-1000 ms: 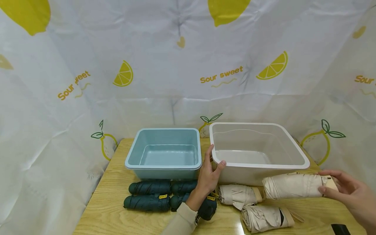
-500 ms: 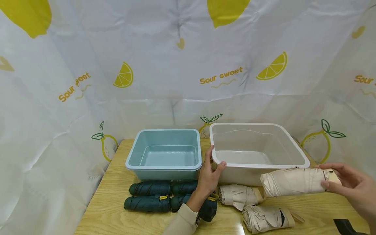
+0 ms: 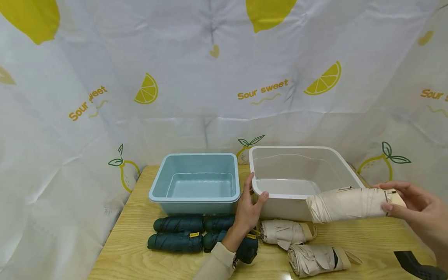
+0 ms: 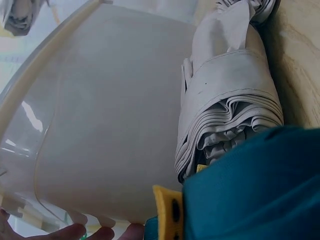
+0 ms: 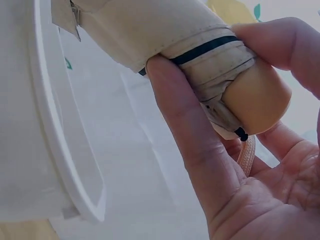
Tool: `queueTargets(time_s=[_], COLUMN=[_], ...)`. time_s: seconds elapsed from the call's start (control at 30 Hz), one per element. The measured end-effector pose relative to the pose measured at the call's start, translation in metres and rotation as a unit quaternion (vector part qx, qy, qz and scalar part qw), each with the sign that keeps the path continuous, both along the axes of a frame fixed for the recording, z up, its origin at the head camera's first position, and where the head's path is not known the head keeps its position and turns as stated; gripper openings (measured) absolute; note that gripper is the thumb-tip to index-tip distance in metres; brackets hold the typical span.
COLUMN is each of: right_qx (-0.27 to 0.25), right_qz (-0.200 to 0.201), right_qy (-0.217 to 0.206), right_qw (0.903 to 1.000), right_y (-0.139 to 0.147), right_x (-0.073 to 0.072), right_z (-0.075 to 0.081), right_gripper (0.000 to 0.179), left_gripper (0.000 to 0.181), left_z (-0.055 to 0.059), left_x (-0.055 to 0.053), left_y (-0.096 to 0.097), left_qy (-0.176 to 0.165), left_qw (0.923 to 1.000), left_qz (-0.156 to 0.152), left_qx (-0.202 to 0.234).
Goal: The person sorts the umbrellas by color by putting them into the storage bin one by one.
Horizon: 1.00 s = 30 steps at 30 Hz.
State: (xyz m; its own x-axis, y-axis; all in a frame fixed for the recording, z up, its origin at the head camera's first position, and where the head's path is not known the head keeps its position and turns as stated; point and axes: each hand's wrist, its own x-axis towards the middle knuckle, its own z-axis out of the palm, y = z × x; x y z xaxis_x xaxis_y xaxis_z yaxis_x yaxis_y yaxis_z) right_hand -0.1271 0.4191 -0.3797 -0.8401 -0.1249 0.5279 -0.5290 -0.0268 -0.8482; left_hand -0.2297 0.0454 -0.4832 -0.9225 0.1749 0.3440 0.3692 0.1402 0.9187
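Observation:
My right hand [image 3: 416, 206] grips a folded beige umbrella [image 3: 350, 204] by its handle end, with the thumb on one side and fingers on the other. The umbrella lies nearly level, overlapping the front right rim of the white plastic bin [image 3: 283, 210] in the head view. In the right wrist view, the tan handle [image 5: 260, 95], a dark band and a cord loop show between the fingers. My left hand [image 3: 249, 212] holds that bin's front left corner, thumb at the rim and fingers along the side wall. Two more beige umbrellas [image 3: 283, 232] lie before the bin.
A light blue bin [image 3: 203, 208] stands left of the white one. Several dark green folded umbrellas [image 3: 175, 242] lie in front of it, partly under my left forearm. A black strap-like piece [image 3: 413, 264] shows at lower right. A lemon-print curtain [image 3: 196, 97] hangs behind the table [image 3: 119, 249].
My right hand has raised the beige umbrella from in front of the white bin to the height of its rim. The left hand has stayed at the bin's corner.

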Motion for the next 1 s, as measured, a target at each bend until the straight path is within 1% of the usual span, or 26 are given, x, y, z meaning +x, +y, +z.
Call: queueTargets(time_s=[0.1, 0.23, 0.33, 0.5, 0.63, 0.77, 0.87, 1.0], right_qx=[-0.008, -0.008, -0.004, 0.001, 0.013, 0.031, 0.025, 0.02], right_qz=[0.003, -0.006, -0.009, 0.003, 0.007, -0.002, 0.001, 0.014], right_qy=[0.006, 0.009, -0.001, -0.023, -0.036, -0.064, -0.078, -0.082], right_qw=[0.9999, 0.9999, 0.9999, 0.9997, 0.9992, 0.9975, 0.9967, 0.9964], right_y=[-0.001, -0.005, -0.008, -0.012, -0.016, -0.019, -0.021, -0.026], right_x=[-0.003, -0.007, -0.011, -0.02, -0.03, -0.04, -0.049, -0.062], right_z=[0.005, 0.015, 0.024, 0.037, 0.045, 0.051, 0.055, 0.058], right_gripper=[0.059, 0.058, 0.058, 0.054, 0.051, 0.048, 0.046, 0.045], left_gripper=[0.073, 0.073, 0.073, 0.073, 0.073, 0.073, 0.073, 0.073], left_z=[0.0, -0.001, -0.001, -0.001, -0.002, -0.002, -0.002, -0.002], left_x=[0.0, 0.0, -0.001, -0.002, -0.002, -0.001, -0.002, -0.002], left_y=[0.0, 0.0, 0.0, 0.0, 0.0, -0.001, -0.001, 0.0], left_qy=[0.0, 0.003, 0.003, 0.001, -0.002, -0.006, -0.007, -0.004], left_qw=[1.0, 1.0, 1.0, 1.0, 1.0, 1.0, 1.0, 1.0], left_qz=[-0.004, -0.004, -0.003, -0.004, -0.003, 0.001, 0.003, 0.0], left_qx=[0.007, 0.008, 0.007, 0.007, 0.006, 0.0, -0.005, -0.004])
